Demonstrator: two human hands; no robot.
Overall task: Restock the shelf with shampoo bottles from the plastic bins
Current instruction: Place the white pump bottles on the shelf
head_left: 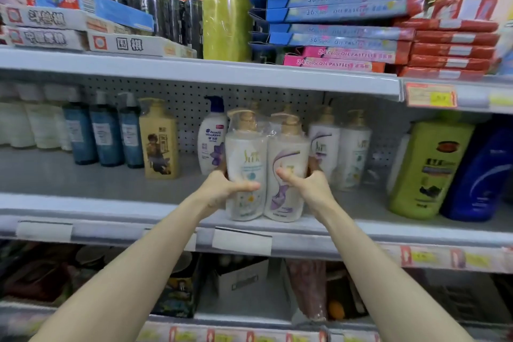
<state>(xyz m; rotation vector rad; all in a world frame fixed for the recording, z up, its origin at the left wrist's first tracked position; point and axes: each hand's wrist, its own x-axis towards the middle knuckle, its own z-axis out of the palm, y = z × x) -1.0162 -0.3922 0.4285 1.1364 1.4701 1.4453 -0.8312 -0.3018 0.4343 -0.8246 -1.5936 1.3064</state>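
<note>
Now, left hand (222, 189), right hand (312, 189) around shampoo twin-pack (286, 147).

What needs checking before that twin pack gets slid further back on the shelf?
1. Left hand grip on twin pack, thumb across front: ok.
2. Right hand grip on the other side: ok.
3. Pack upright, labels facing out: ok.
4. Base fully on shelf at front edge: cannot tell.
5. Room behind, where white bottles stand close: cannot tell.
</note>
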